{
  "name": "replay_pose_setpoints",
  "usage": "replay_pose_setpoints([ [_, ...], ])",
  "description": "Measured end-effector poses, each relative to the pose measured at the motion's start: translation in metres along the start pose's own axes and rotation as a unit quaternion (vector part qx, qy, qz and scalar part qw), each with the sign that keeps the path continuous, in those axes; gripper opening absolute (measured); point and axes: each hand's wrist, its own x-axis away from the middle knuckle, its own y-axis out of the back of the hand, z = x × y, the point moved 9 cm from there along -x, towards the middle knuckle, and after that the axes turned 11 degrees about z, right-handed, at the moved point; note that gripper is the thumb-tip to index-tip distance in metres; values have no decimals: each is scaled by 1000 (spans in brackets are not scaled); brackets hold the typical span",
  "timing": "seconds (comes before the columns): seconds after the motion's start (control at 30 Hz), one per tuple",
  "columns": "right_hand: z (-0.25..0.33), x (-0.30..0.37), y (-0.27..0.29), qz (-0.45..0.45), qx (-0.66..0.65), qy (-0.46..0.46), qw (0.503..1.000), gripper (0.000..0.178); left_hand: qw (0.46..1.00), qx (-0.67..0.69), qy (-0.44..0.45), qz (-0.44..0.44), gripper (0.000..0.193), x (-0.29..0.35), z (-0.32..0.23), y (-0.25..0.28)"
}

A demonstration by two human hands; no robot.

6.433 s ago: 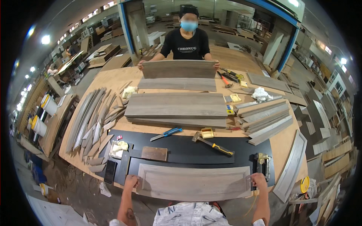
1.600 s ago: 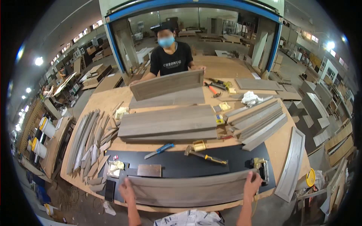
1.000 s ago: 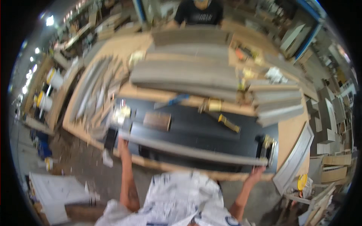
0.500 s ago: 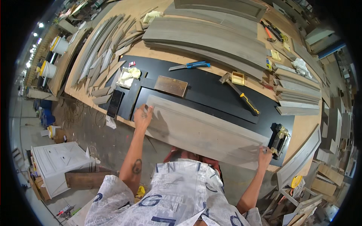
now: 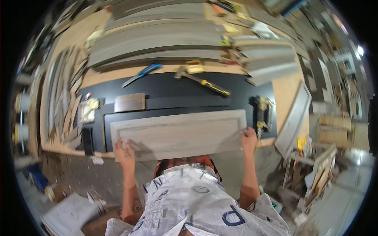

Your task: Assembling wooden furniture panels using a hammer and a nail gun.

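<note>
A pale grey wooden panel with a raised frame (image 5: 185,133) lies along the near edge of the black board (image 5: 169,88), partly overhanging it. My left hand (image 5: 125,152) is closed on the panel's left end, thumb on the upper face. At the right end, my right hand (image 5: 248,141) grips the panel near its corner; part of its fingers is hidden. Beyond the panel sit a brown wooden block (image 5: 130,102) and a hammer with a black and yellow handle (image 5: 202,82). A dark tool with tan wrapping (image 5: 263,114) stands just right of the panel.
A blue-handled knife (image 5: 143,72) and a small yellow box (image 5: 194,67) lie farther back. Stacked grey boards (image 5: 157,41) fill the far side. Loose strips (image 5: 59,94) crowd the left, and a framed panel (image 5: 293,122) leans at the right edge. A dark phone-like slab (image 5: 88,141) lies front left.
The view has turned, so the bench and panel now look nearly level and sit farther left. Both hands keep hold of the panel's ends. The picture is blurred by motion.
</note>
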Motion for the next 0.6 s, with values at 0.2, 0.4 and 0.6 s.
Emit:
replay_pose_setpoints([
  [0.2,-2,89,1,-122,-20,-63,990,52,884,25,-351,307,45,23,-286,-187],
  [0.4,-33,96,-10,-22,-322,-201,925,57,817,-34,-451,358,60,61,-397,-323],
  [0.6,-11,115,-25,8,-652,-196,732,53,845,-80,-389,359,58,54,-408,-362],
])
